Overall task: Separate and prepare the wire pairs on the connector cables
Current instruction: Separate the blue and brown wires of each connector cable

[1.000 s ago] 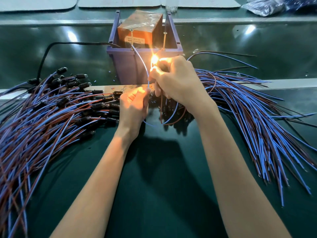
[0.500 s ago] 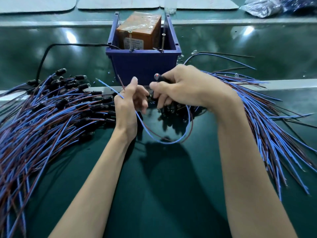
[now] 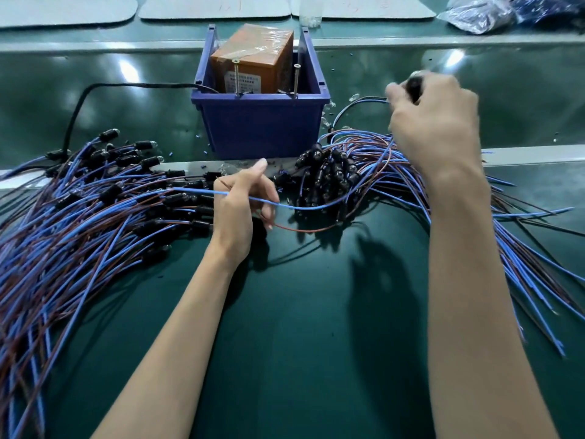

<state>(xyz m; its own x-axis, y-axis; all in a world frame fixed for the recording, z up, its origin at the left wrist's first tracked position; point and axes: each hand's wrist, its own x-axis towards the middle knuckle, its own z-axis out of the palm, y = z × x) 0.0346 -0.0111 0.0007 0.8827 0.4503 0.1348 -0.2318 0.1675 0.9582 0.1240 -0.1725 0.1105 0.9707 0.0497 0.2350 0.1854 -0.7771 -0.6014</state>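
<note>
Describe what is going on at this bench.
A person works at a green bench. The left hand pinches one blue wire, with a brown wire looping out below it. The right hand, raised beside the blue bin, grips a dark connector. Heaps of blue-and-brown cables lie on both sides.

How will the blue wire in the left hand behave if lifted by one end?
Probably floppy: the blue wire sags in a curve beside the left hand pinching it. Likely light, a finger pinch carries it. The black connector gripped by the right hand, if its end, would likely swing.
</note>
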